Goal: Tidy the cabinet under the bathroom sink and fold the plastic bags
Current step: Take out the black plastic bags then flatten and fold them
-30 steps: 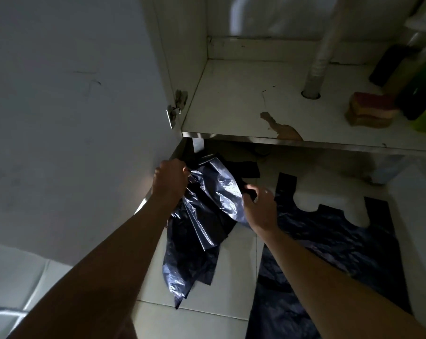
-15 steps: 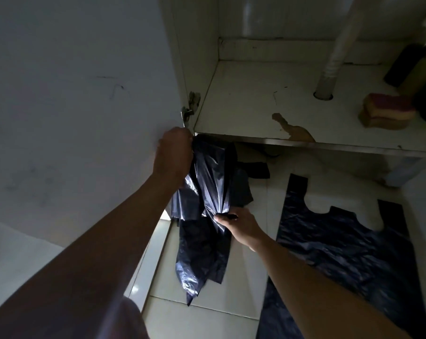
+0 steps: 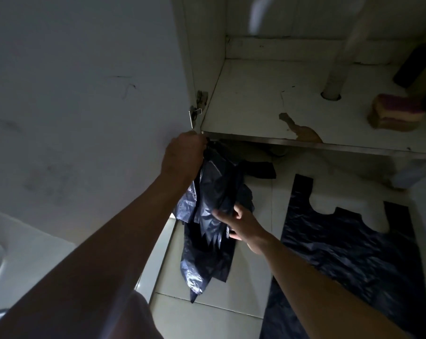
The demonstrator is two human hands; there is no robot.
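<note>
While held: crumpled dark blue plastic bag (image 3: 214, 192) hangs from your left hand (image 3: 182, 156), grip pinching its top.
Right hand (image 3: 241, 222): grip pinching mid-bag; slide downward, flattening creases.

bottles (image 3: 417, 69): dark blurs, cut off at the right edge
flat bag (image 3: 349, 255): runs off the bottom
left fingers: hidden behind the hand

The cabinet floor (image 3: 251, 104) is free at left; the drain pipe (image 3: 335, 79) and sponge (image 3: 395, 115) block the right side
</note>
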